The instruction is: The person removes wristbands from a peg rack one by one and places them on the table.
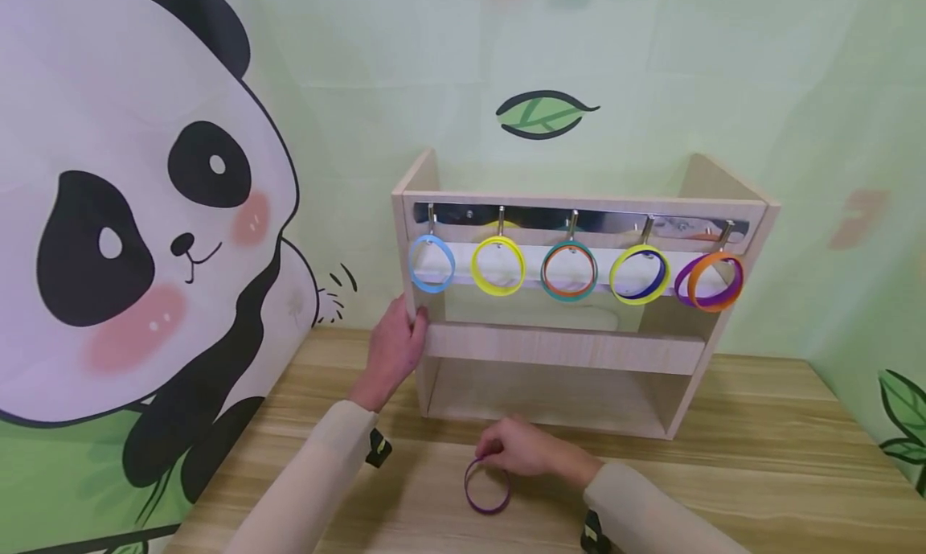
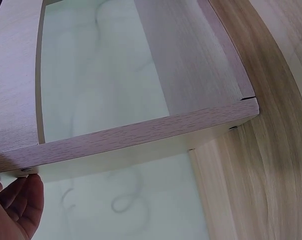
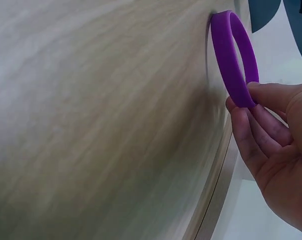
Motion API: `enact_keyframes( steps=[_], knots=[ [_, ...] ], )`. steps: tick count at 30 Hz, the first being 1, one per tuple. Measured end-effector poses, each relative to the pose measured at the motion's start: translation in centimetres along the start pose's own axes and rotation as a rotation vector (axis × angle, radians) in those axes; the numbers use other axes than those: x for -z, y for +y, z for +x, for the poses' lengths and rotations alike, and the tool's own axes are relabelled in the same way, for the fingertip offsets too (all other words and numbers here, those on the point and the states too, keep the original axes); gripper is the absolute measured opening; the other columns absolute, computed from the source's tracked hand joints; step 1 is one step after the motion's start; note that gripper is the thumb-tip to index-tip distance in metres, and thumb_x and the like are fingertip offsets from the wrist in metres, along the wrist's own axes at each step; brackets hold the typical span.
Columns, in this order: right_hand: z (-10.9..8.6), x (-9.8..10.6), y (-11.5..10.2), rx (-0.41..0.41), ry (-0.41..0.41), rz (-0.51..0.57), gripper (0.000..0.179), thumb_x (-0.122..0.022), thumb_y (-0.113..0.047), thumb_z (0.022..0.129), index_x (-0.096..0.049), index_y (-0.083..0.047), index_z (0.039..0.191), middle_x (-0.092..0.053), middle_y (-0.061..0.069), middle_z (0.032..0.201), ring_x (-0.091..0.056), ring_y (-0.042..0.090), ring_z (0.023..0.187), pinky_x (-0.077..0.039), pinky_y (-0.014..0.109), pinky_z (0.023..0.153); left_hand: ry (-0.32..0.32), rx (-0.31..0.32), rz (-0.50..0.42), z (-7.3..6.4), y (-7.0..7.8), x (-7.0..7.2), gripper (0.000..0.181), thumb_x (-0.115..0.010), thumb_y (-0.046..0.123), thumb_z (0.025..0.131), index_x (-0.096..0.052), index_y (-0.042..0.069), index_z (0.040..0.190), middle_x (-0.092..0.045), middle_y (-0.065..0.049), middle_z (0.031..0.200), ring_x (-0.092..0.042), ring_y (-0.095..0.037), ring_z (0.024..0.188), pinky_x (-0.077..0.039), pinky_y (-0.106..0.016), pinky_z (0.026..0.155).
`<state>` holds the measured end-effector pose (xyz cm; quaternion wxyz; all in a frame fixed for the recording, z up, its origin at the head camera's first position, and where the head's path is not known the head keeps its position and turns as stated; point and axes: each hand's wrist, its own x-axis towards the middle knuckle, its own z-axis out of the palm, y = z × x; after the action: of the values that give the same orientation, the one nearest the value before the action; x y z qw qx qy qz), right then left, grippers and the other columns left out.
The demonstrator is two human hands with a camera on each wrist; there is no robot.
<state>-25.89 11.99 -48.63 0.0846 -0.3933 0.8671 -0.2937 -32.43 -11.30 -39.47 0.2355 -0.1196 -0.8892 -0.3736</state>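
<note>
My left hand point(image 1: 394, 343) grips the left side panel of a pale wooden rack point(image 1: 564, 346). In the left wrist view its bent fingers point(image 2: 30, 202) touch the panel's outer face; part of the hand is out of frame. Just in front of the rack, my right hand point(image 1: 522, 448) pinches a purple silicone wristband point(image 1: 487, 511) between thumb and fingers. The right wrist view has the wristband point(image 3: 231, 62) standing on edge, close to the tabletop. Across the rack's top, coloured wristbands hang from metal hooks: light blue, yellow, teal with orange, yellow with dark blue, purple with orange.
The metal hook strip point(image 1: 470, 215) spans the rack's upper board. Below are a crossbar point(image 1: 564, 349) and a bottom shelf point(image 1: 550, 393). The rack stands on a wood-grain table point(image 1: 760, 457) against a wall covering point(image 1: 347, 96) printed with a panda and leaves.
</note>
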Motion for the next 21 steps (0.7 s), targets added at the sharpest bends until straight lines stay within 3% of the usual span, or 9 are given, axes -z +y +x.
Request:
enact_keyframes(
  steps=[5, 14, 21],
  knots=[
    [0.6, -0.4, 0.1, 0.029, 0.022, -0.025, 0.005, -0.078, 0.0, 0.092, -0.078, -0.003, 0.096, -0.078, 0.006, 0.091, -0.07, 0.005, 0.082, -0.055, 0.016, 0.076, -0.006, 0.009, -0.003, 0.0, 0.0, 0.0, 0.028, -0.047, 0.024, 0.109, -0.059, -0.001, 0.115, -0.065, -0.024, 0.116, -0.063, -0.039, 0.102, -0.057, -0.057, 0.088],
    [1.5, -0.8, 0.5, 0.002, 0.036, 0.027, 0.006, -0.076, 0.003, 0.091, -0.077, -0.001, 0.094, -0.076, 0.005, 0.088, -0.067, 0.003, 0.079, -0.055, 0.017, 0.074, 0.017, -0.013, 0.008, -0.1, -0.1, -0.1, 0.023, -0.048, 0.022, 0.108, -0.057, 0.001, 0.106, -0.063, -0.022, 0.106, -0.061, -0.037, 0.094, -0.056, -0.055, 0.081],
    [2.1, -0.6, 0.5, -0.016, 0.036, 0.012, 0.006, -0.076, 0.004, 0.091, -0.078, -0.002, 0.094, -0.077, 0.006, 0.088, -0.067, 0.005, 0.08, -0.055, 0.018, 0.076, 0.012, -0.011, 0.001, -0.2, 0.1, 0.0, 0.024, -0.048, 0.022, 0.109, -0.057, 0.0, 0.111, -0.063, -0.022, 0.108, -0.062, -0.037, 0.096, -0.057, -0.055, 0.083]
  ],
)
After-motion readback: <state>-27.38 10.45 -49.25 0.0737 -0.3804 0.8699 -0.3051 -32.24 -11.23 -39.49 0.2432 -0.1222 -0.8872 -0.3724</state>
